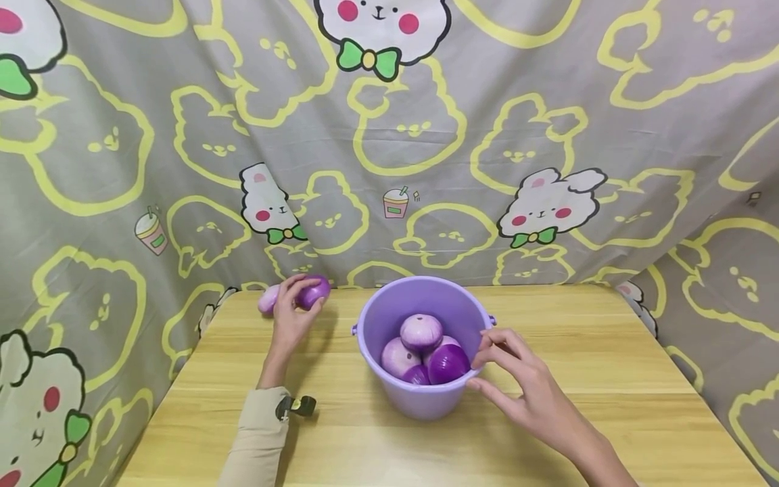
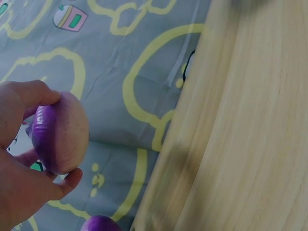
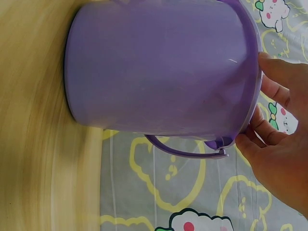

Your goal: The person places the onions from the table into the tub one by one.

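Note:
Near the table's back left, my left hand (image 1: pixel 292 318) pinches a red onion (image 1: pixel 314 292) between thumb and fingers. In the left wrist view this onion (image 2: pixel 67 132) has a glossy purple side and a pale side. A second onion (image 1: pixel 268 299) is just left of that hand, partly covered by it. The purple bucket (image 1: pixel 420 402) stands upright at the middle of the table, with several onions (image 1: pixel 421 332) inside, some pale and some deep purple. My right hand (image 1: pixel 526 385) grips the bucket's right rim, fingertips on its edge in the right wrist view.
The wooden table (image 1: pixel 578 419) ends at a patterned grey curtain (image 1: pixel 414 237) behind it. The bucket's handle (image 3: pixel 183 153) hangs down on its far side. A black wrist strap (image 1: pixel 296 406) sits at the left sleeve.

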### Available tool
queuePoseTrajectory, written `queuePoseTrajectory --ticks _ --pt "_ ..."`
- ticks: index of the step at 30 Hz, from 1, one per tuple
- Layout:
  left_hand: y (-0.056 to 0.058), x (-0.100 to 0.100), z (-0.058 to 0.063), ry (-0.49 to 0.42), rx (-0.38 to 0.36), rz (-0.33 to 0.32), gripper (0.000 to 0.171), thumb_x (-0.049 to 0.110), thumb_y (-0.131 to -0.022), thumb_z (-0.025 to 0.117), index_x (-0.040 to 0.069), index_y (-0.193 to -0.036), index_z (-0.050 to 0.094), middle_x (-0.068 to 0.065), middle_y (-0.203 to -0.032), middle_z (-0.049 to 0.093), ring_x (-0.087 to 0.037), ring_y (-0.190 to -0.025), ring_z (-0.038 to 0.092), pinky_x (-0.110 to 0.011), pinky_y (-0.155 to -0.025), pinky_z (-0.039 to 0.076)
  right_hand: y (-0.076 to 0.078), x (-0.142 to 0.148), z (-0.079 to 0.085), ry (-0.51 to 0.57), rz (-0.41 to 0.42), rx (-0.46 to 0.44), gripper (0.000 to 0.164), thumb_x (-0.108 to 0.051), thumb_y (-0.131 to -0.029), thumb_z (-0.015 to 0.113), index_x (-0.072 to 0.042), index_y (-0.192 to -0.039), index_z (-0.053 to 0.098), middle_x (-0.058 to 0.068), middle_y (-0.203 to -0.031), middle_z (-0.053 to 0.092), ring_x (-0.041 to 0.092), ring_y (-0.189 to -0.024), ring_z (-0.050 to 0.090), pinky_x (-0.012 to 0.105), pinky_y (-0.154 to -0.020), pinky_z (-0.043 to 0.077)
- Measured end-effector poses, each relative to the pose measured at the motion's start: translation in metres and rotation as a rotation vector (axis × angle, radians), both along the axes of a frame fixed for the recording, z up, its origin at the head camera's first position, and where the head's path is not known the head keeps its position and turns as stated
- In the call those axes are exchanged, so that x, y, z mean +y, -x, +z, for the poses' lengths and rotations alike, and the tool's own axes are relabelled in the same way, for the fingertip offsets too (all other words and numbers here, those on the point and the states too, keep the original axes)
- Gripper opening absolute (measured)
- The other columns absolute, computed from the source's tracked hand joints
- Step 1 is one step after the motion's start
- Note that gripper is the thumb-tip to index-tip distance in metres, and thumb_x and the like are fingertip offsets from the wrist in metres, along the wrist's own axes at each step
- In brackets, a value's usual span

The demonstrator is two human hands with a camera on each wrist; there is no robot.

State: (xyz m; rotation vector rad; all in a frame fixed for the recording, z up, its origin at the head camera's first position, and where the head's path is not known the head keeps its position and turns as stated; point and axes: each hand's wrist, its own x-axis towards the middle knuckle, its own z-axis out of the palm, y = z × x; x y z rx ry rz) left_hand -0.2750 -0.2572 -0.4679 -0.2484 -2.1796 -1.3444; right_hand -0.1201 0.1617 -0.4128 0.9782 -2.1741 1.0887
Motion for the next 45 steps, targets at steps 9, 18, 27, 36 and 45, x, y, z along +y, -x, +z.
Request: queuePoseTrajectory --ticks 9,18,27,36,45 --pt "-0.003 -0.002 0.005 0.007 0.033 -0.015 0.039 0.0 -0.081 0.081 0.006 -0.119 0.073 -0.024 -0.143 0.047 -0.041 -0.125 0.052 -0.058 -0.099 0.052 0.001 -0.001 0.001 0.001 0.011 0.004 0.044 -0.001 -0.074 0.089 -0.024 -0.105 0.069 0.0 -0.123 0.056 0.02 -0.115 0.056 0.021 -0.11 0.039" --pt "-0.009 0.001 0.014 -0.013 0.051 -0.027 0.041 -0.004 -0.081 0.082 0.006 -0.119 0.073 -0.022 -0.145 0.046 -0.04 -0.132 0.047 -0.058 -0.102 0.05 0.002 0.0 0.001 -0.012 -0.008 0.002 0.045 -0.002 -0.073 0.09 -0.026 -0.105 0.069 -0.002 -0.124 0.057 0.017 -0.12 0.055 0.022 -0.11 0.039" --pt "-0.017 0.011 0.028 -0.001 0.106 -0.03 0.04 -0.014 -0.08 0.078 -0.007 -0.119 0.069 -0.036 -0.144 0.043 -0.051 -0.131 0.045 -0.067 -0.1 0.047 0.003 0.0 0.001 -0.005 0.003 0.009 0.035 -0.011 -0.08 0.088 -0.026 -0.105 0.069 -0.001 -0.123 0.057 0.018 -0.12 0.055 0.023 -0.11 0.039" --pt "-0.043 0.025 0.061 0.0 0.118 -0.048 0.037 -0.015 -0.079 0.077 -0.011 -0.115 0.069 -0.038 -0.14 0.044 -0.052 -0.126 0.048 -0.067 -0.098 0.049 0.002 0.0 0.001 -0.003 0.006 0.017 0.044 -0.002 -0.074 0.089 -0.025 -0.105 0.069 -0.001 -0.122 0.057 0.02 -0.117 0.056 0.021 -0.109 0.039" --pt "-0.049 0.029 0.066 -0.01 0.133 -0.055 0.037 -0.016 -0.08 0.076 -0.01 -0.115 0.069 -0.037 -0.141 0.044 -0.051 -0.13 0.047 -0.066 -0.1 0.047 0.001 0.001 -0.001 -0.003 0.005 0.02 0.04 -0.006 -0.077 0.089 -0.025 -0.106 0.069 -0.001 -0.122 0.057 0.018 -0.114 0.056 0.02 -0.108 0.039"
